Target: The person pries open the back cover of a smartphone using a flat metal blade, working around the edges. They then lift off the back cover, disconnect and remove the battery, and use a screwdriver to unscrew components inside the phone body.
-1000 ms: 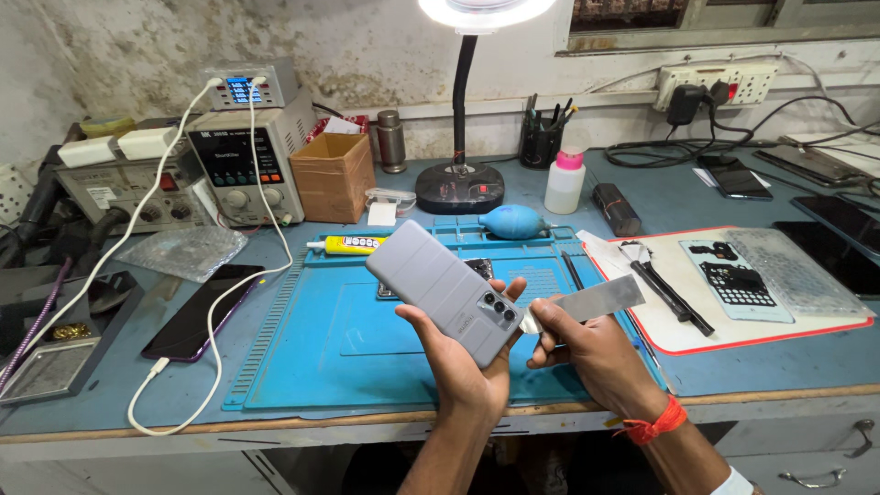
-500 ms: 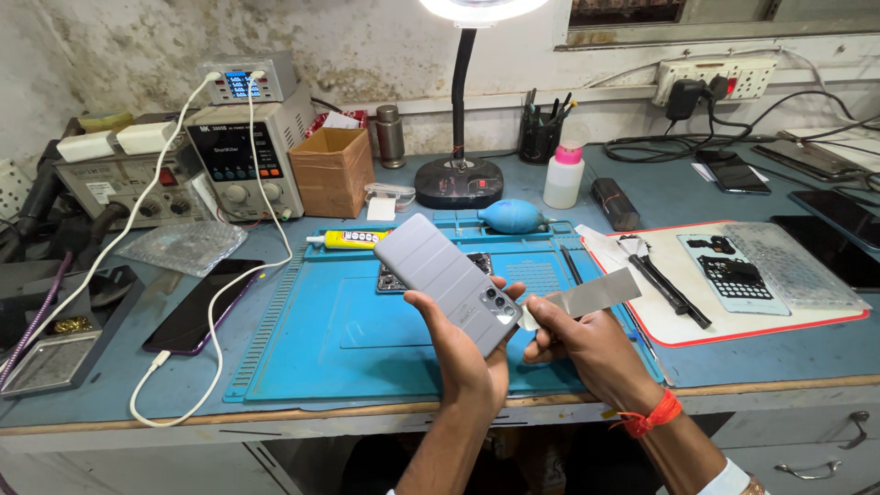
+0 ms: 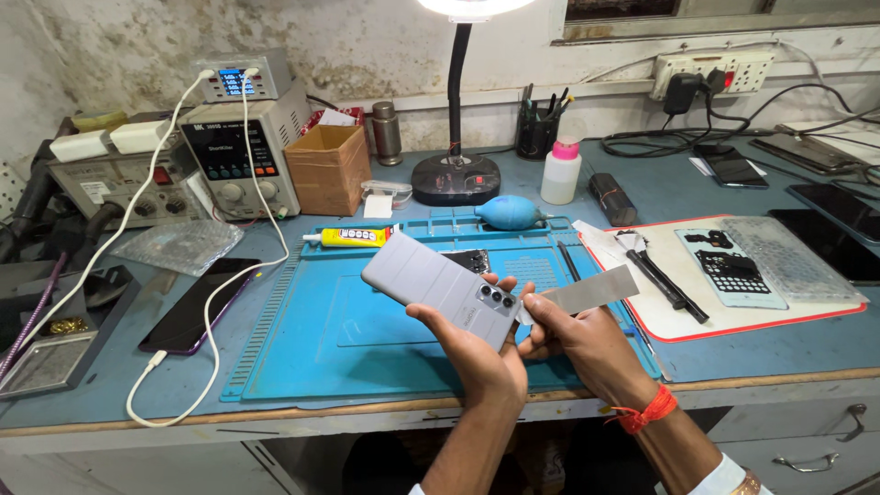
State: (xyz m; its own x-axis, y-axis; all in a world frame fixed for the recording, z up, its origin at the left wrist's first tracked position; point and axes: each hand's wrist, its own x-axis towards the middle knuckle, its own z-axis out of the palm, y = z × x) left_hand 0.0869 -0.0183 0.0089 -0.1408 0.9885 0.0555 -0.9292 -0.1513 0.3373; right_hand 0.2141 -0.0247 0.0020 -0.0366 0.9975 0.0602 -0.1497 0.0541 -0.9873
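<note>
My left hand [image 3: 477,353] grips a grey smartphone [image 3: 440,286] by its lower end, back side up, with the camera cluster near my fingers. The phone tilts up and to the left above the blue work mat [image 3: 367,335]. My right hand [image 3: 582,339] pinches a thin flat metal blade [image 3: 582,293], its near end touching the phone's edge by the cameras. An orange thread band circles my right wrist [image 3: 642,414].
On the bench stand a ring lamp base [image 3: 456,176], a power supply [image 3: 236,158], a cardboard box [image 3: 327,168], a yellow glue tube [image 3: 353,237], a blue air blower [image 3: 509,213], a white bottle [image 3: 560,171], a charging dark phone [image 3: 197,304], and a red-edged mat [image 3: 733,275] with parts.
The view shifted slightly. Both hands stay together with the phone and blade; the phone has tilted a little lower and nearer the mat.
</note>
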